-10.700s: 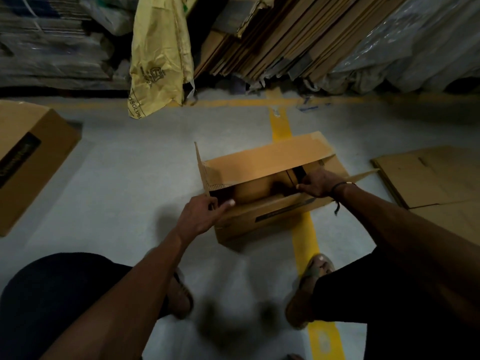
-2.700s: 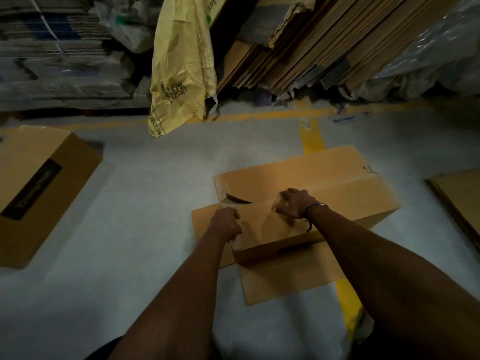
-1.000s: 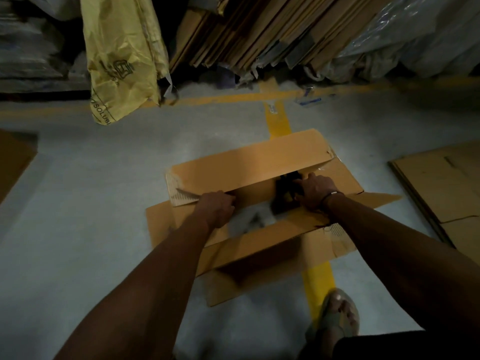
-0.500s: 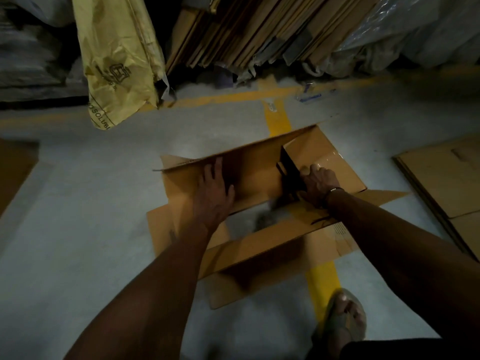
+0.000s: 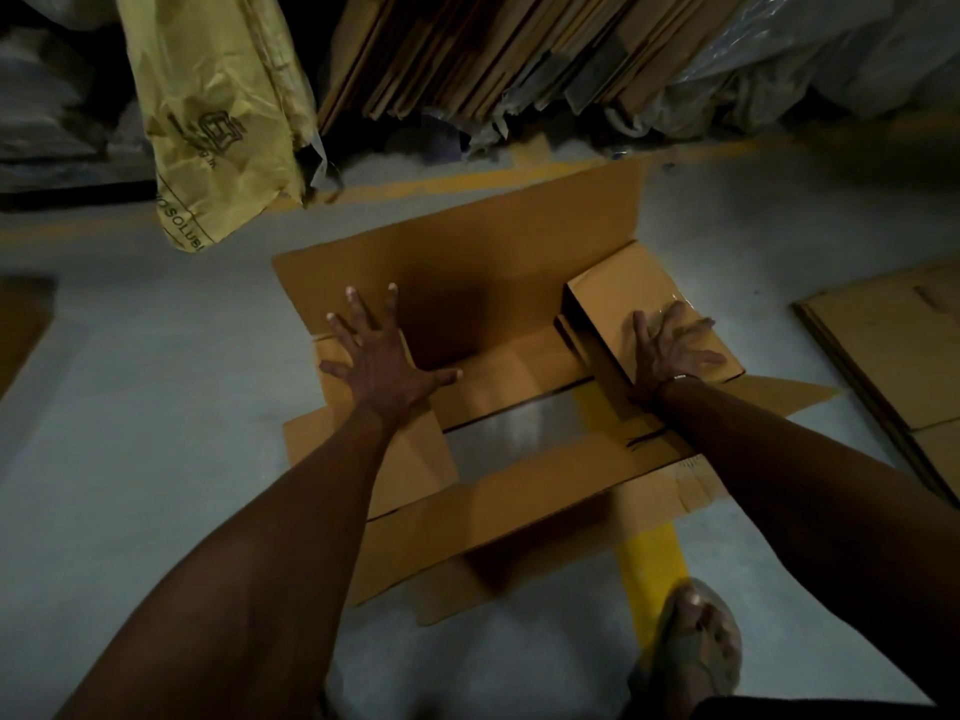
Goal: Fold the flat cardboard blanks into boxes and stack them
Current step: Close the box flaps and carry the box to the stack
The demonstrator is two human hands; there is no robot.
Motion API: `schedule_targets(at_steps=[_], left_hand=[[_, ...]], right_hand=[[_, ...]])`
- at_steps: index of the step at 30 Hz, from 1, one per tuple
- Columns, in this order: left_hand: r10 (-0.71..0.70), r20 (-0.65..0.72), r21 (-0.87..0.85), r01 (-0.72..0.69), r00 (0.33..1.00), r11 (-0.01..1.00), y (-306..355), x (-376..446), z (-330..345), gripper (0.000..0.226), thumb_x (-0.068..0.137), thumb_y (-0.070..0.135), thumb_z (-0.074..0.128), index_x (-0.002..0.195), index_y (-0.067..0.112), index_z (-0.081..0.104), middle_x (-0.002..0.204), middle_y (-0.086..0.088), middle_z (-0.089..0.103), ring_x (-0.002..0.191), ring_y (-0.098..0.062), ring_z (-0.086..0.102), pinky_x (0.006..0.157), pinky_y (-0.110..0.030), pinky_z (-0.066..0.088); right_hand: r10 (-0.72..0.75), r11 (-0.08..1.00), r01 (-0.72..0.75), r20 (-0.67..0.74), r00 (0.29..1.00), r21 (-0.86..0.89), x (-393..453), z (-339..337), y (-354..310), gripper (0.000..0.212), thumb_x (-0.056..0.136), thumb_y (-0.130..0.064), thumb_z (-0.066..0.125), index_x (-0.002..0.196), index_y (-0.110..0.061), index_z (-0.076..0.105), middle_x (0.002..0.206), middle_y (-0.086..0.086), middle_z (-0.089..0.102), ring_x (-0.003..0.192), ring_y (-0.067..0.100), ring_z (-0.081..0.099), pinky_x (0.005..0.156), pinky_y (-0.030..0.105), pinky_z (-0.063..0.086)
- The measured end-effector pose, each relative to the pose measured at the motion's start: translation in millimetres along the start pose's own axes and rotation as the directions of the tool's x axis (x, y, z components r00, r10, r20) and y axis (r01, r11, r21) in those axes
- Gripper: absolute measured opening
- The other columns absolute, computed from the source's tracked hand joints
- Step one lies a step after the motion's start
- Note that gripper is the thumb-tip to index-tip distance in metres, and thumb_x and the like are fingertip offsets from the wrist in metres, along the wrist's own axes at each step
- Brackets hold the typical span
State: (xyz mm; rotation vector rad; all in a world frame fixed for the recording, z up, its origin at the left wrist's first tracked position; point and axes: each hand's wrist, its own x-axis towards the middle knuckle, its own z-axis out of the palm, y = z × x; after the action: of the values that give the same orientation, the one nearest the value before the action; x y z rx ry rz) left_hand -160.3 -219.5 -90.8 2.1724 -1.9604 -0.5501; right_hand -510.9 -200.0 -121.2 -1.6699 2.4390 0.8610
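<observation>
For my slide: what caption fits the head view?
Both hands, left and right, press flaps of an open box on the floor.

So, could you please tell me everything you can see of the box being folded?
The box is plain brown cardboard, standing open on the grey floor across a yellow line. Its flaps are spread; floor shows through the middle gap. The left hand, fingers spread, presses the left flap; the right hand presses flat on the right flap. The far flap stands up and the near flap lies outward.
</observation>
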Motion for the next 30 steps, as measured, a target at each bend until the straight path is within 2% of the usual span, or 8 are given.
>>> schedule_targets(at_steps=[5, 10, 13, 16, 21, 25, 28, 30], left_hand=[[-0.184, 0.04, 0.003, 0.184, 0.982, 0.983, -4, 4, 14, 0.156, 0.041, 0.089, 0.074, 0.155, 0.041, -0.02, 0.162, -0.01, -0.034, 0.147, -0.049, -0.024, 0.098, -0.088, 0.007], [-0.338, 0.037, 0.031, 0.337, 0.941, 0.941, -4, 1, 19, 0.159, 0.049, 0.061, 0.093, 0.153, 0.038, -0.024, 0.16, -0.019, -0.033, 0.146, -0.054, -0.02, 0.103, -0.084, 0.012], [-0.359, 0.063, -0.033, 0.361, 0.931, 0.932, -4, 0, 14, 0.156, 0.051, 0.057, 0.093, 0.154, 0.037, -0.023, 0.161, -0.025, -0.028, 0.147, -0.056, -0.015, 0.107, -0.081, 0.012], [-0.373, 0.062, -0.146, 0.378, 0.926, 0.914, -1, -3, 6, 0.149, 0.054, 0.062, 0.089, 0.156, 0.034, -0.015, 0.161, -0.029, -0.023, 0.147, -0.056, -0.012, 0.109, -0.079, 0.009], [-0.391, 0.144, -0.323, 0.417, 0.909, 0.85, -2, -15, -21, 0.115, 0.083, 0.06, 0.067, 0.16, 0.016, -0.006, 0.165, -0.027, -0.003, 0.15, -0.051, 0.003, 0.117, -0.069, 0.015], [-0.317, 0.147, -0.494, 0.347, 0.937, 0.797, -17, -29, -60, 0.077, 0.097, 0.047, 0.05, 0.155, 0.006, 0.02, 0.143, -0.017, 0.044, 0.126, -0.042, 0.048, 0.102, -0.05, 0.043], [-0.343, 0.118, -0.52, 0.352, 0.932, 0.778, -28, -36, -87, 0.038, 0.099, 0.032, 0.046, 0.124, 0.005, 0.053, 0.117, -0.018, 0.06, 0.094, -0.035, 0.06, 0.083, -0.046, 0.05], [-0.35, 0.097, -0.534, 0.346, 0.932, 0.772, -35, -44, -101, 0.026, 0.101, 0.027, 0.043, 0.106, 0.007, 0.058, 0.104, -0.019, 0.064, 0.086, -0.034, 0.061, 0.08, -0.046, 0.051]], right_hand=[[-0.023, 0.997, 0.025, -0.025, 0.999, 0.067, 11, 5, 3, 0.112, 0.08, -0.059, 0.069, 0.158, -0.03, -0.006, 0.163, 0.024, -0.005, 0.137, 0.069, 0.013, 0.081, 0.074, 0.049], [-0.128, 0.926, 0.141, -0.061, 0.99, 0.35, 9, -10, 28, 0.107, 0.07, -0.056, 0.074, 0.151, -0.035, 0.007, 0.158, 0.016, 0.009, 0.136, 0.065, 0.019, 0.083, 0.076, 0.048], [-0.169, 0.862, 0.218, -0.146, 0.975, 0.457, 7, -19, 44, 0.091, 0.067, -0.06, 0.056, 0.146, -0.033, 0.017, 0.136, 0.02, 0.038, 0.109, 0.054, 0.049, 0.08, 0.06, 0.054], [-0.23, 0.782, 0.262, -0.129, 0.965, 0.566, 2, -37, 62, 0.089, 0.074, -0.061, 0.044, 0.152, -0.027, 0.019, 0.126, 0.021, 0.054, 0.095, 0.043, 0.06, 0.084, 0.047, 0.052], [-0.185, 0.622, 0.132, -0.019, 0.983, 0.772, -1, -63, 98, 0.072, 0.089, -0.058, 0.04, 0.153, -0.024, 0.034, 0.14, 0.023, 0.054, 0.114, 0.043, 0.058, 0.1, 0.047, 0.048], [-0.169, 0.604, 0.004, 0.123, 0.978, 0.797, -12, -74, 121, 0.058, 0.107, -0.052, 0.03, 0.149, -0.014, 0.044, 0.142, 0.02, 0.053, 0.126, 0.047, 0.051, 0.11, 0.056, 0.04], [-0.147, 0.589, -0.038, 0.153, 0.977, 0.807, -22, -86, 133, 0.058, 0.108, -0.048, 0.031, 0.146, -0.007, 0.049, 0.141, 0.022, 0.055, 0.125, 0.044, 0.054, 0.112, 0.053, 0.039], [-0.126, 0.527, -0.066, 0.155, 0.98, 0.848, -29, -97, 136, 0.061, 0.107, -0.05, 0.033, 0.143, -0.003, 0.05, 0.14, 0.023, 0.056, 0.122, 0.044, 0.056, 0.11, 0.055, 0.042]])
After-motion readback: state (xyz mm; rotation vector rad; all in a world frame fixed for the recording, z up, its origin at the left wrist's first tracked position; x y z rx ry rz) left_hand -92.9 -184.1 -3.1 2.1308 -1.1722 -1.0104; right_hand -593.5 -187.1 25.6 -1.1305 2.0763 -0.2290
